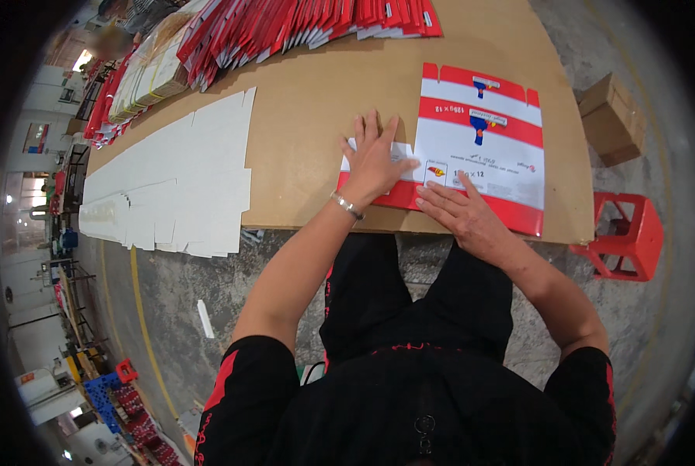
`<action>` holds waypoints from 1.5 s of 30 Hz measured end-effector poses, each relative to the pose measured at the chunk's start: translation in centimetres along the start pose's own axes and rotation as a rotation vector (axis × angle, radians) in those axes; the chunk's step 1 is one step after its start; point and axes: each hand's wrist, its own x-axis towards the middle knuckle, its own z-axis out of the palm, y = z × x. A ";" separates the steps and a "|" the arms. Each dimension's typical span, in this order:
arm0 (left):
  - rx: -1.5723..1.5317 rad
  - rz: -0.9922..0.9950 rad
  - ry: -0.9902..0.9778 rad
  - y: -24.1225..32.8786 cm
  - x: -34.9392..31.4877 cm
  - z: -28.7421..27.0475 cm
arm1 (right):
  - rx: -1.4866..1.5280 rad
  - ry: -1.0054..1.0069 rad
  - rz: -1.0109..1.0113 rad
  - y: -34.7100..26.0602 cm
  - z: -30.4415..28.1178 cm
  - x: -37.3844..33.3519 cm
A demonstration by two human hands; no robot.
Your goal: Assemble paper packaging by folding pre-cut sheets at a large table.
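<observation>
Both hands lying flat and unclenched, I'm seeing the left hand (372, 159) pressing the carton blank (479, 147) near its left edge, right hand (465, 213) resting on its red lower strip — blank lying on the brown table (309, 101), white sheets (184, 179) lying well off to the left.

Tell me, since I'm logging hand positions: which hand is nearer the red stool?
Right. The right hand rests on the flat carton's near edge, on the side toward the red stool. The left hand presses the carton's left end, farther away.
</observation>
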 end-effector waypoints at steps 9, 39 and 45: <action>-0.789 -0.052 0.021 2.4 -6.9 2.4 | 1.382 0.166 0.807 -9.6 0.7 -8.7; 0.477 -0.407 0.430 -17.6 -21.7 -13.5 | 0.785 0.296 0.699 29.7 -0.8 22.7; 0.140 0.274 0.496 -9.9 -15.5 -12.2 | 0.242 0.339 -0.173 0.0 -5.2 15.9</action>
